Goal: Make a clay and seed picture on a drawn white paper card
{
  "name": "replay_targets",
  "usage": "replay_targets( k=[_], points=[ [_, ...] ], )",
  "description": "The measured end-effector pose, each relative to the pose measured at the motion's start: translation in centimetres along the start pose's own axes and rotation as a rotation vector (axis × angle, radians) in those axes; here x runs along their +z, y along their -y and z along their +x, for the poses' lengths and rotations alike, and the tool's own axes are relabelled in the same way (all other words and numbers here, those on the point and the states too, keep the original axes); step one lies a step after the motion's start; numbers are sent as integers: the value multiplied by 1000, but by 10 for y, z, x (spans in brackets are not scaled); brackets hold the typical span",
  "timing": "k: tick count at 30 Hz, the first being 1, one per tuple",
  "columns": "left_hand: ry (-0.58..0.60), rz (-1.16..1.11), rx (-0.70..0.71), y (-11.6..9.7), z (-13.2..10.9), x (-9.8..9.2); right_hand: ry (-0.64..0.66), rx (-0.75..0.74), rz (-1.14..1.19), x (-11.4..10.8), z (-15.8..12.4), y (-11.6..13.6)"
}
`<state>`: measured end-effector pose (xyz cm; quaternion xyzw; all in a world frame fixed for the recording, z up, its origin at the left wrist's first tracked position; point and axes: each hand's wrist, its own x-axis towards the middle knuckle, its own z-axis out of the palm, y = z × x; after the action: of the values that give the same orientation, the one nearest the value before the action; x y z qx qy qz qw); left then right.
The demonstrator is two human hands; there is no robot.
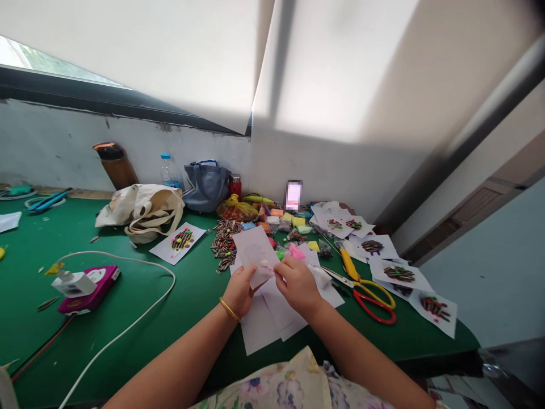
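Observation:
My left hand [242, 289], with a gold bangle at the wrist, grips a small white paper card [252, 245] by its lower edge and holds it tilted above the table. Faint drawn lines and a small white lump [264, 263] show on the card. My right hand [298, 285] is closed in a pinch at the card's lower right corner; what its fingertips hold is too small to make out. Beneath both hands lie loose white sheets [258, 329]. Behind the card is a heap of striped sunflower seeds [225, 238], with colourful clay blocks [286, 217] to its right.
Scissors with red and yellow handles [374, 304] lie right of my right hand. Finished seed-picture cards [400, 274] line the right edge. Another seed card [182, 241], a cloth bag [140, 207], a purple power strip [91, 292] and its white cable are on the left.

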<state>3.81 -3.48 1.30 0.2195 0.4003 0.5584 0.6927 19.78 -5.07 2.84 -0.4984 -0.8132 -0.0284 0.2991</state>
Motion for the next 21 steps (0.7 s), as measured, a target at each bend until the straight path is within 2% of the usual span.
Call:
replay_targets(
  k=[12, 21],
  points=[
    [38, 99, 48, 2, -2, 2, 7, -30, -198, 5, -1, -3],
    [45, 105, 46, 1, -3, 4, -3, -46, -227, 6, -2, -3]
  ],
)
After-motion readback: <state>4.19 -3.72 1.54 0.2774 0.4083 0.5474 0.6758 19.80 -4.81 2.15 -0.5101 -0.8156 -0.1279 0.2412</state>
